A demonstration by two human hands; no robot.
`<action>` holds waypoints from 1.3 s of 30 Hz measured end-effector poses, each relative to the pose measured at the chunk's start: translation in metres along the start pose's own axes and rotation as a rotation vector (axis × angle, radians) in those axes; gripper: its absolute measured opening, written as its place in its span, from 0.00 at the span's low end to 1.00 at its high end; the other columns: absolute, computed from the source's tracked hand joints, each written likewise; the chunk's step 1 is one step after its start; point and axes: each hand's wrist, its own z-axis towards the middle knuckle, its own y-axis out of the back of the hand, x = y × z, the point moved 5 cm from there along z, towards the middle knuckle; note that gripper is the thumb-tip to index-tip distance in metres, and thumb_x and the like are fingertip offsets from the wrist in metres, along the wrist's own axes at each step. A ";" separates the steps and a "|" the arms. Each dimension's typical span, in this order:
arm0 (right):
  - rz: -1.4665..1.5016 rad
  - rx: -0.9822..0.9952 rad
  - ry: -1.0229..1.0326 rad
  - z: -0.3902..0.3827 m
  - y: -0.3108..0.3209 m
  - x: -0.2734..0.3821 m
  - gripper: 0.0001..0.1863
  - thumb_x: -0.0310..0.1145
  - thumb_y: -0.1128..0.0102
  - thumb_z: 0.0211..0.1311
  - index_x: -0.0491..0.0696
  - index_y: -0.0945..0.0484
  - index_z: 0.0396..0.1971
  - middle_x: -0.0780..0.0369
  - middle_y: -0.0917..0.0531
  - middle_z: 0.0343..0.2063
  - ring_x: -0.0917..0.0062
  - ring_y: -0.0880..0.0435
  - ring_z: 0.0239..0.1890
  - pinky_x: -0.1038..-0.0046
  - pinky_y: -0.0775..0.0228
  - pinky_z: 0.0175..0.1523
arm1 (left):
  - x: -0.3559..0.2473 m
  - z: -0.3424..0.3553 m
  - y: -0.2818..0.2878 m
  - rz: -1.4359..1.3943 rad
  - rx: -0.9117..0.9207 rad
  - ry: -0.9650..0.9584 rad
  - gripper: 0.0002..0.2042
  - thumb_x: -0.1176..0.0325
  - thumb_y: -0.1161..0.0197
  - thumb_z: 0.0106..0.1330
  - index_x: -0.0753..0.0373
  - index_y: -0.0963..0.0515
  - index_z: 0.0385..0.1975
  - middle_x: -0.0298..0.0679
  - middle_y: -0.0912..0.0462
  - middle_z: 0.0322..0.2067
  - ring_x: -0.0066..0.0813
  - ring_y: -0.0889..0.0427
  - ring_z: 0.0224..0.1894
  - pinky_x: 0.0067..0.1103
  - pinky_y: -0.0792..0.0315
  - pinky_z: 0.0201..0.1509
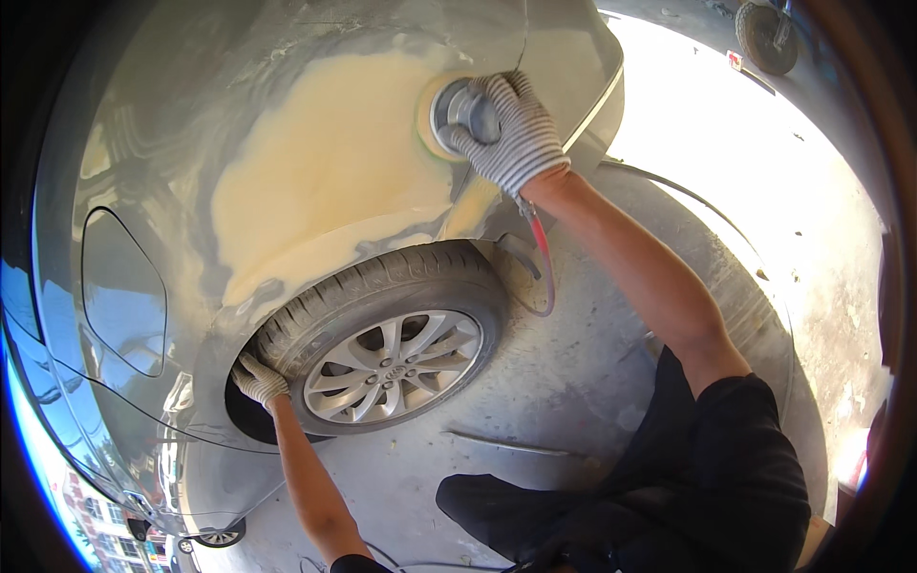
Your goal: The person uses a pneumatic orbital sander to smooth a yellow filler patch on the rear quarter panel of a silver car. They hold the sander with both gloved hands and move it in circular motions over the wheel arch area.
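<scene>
My right hand, in a striped grey-and-white knit glove, is closed round a round grey air sander. The sander's pad lies against the car's rear body panel, at the right end of a wide patch of beige filler. From beneath that hand a red air hose hangs down. My left hand, in a similar glove, reaches into the gap between the wheel arch and the tyre. Its fingers look stretched out against the tyre's edge; their tips are partly hidden, and nothing shows in them.
A silver alloy rim faces me below the filler. The fuel flap is on the left. A dark hose curves over the grey floor at right, and a thin strip lies near my legs. At top right stands a small wheel.
</scene>
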 end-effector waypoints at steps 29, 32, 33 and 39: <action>-0.103 0.180 0.314 -0.022 -0.007 0.026 0.35 0.49 0.18 0.55 0.42 0.19 0.57 0.51 0.23 0.58 0.52 0.12 0.53 0.58 0.13 0.57 | 0.000 0.001 0.001 0.085 0.005 -0.018 0.28 0.58 0.39 0.80 0.81 0.26 0.64 0.61 0.18 0.61 0.46 0.18 0.58 0.35 0.24 0.67; -0.113 0.106 0.174 -0.001 -0.001 0.025 0.35 0.50 0.19 0.55 0.43 0.19 0.57 0.50 0.23 0.58 0.52 0.13 0.53 0.57 0.13 0.57 | 0.001 0.004 0.003 0.164 0.020 -0.045 0.28 0.58 0.39 0.80 0.81 0.27 0.65 0.60 0.18 0.61 0.46 0.18 0.59 0.35 0.24 0.66; -0.116 0.067 0.121 0.011 0.000 0.022 0.36 0.51 0.19 0.55 0.43 0.19 0.57 0.50 0.23 0.59 0.52 0.13 0.53 0.57 0.12 0.57 | -0.002 0.001 -0.001 0.103 0.018 -0.029 0.28 0.58 0.39 0.80 0.82 0.27 0.65 0.60 0.18 0.61 0.46 0.18 0.59 0.35 0.24 0.67; -0.120 0.166 0.253 -0.023 -0.012 0.025 0.35 0.50 0.19 0.55 0.43 0.20 0.56 0.49 0.23 0.58 0.53 0.12 0.51 0.58 0.12 0.57 | -0.003 -0.003 -0.001 0.025 0.016 0.015 0.28 0.58 0.40 0.80 0.82 0.27 0.65 0.60 0.17 0.61 0.47 0.18 0.60 0.35 0.25 0.68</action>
